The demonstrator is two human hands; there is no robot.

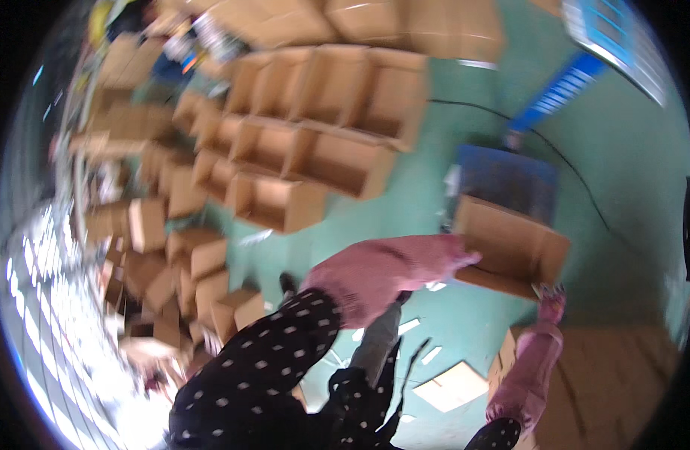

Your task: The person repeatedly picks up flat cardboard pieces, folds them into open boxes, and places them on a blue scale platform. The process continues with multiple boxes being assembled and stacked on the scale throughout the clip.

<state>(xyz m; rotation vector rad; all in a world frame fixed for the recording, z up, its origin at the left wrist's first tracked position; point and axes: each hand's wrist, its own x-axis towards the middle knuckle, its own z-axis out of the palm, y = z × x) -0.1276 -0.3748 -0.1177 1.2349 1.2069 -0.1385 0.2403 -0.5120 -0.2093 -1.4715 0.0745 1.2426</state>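
Note:
I hold an open brown cardboard box out in front of me, above a green floor. My left hand, covered in pink fabric, grips the box's left edge. My right hand, also in pink, holds the box's lower right corner. Both forearms wear pink sleeve covers over black sleeves with white dots. The picture is blurred by motion, so the fingers are hard to make out.
Rows of open cardboard boxes are stacked at the upper left and down the left side. A blue crate lies behind the held box. A wooden surface is at the lower right. A flat cardboard piece lies on the floor.

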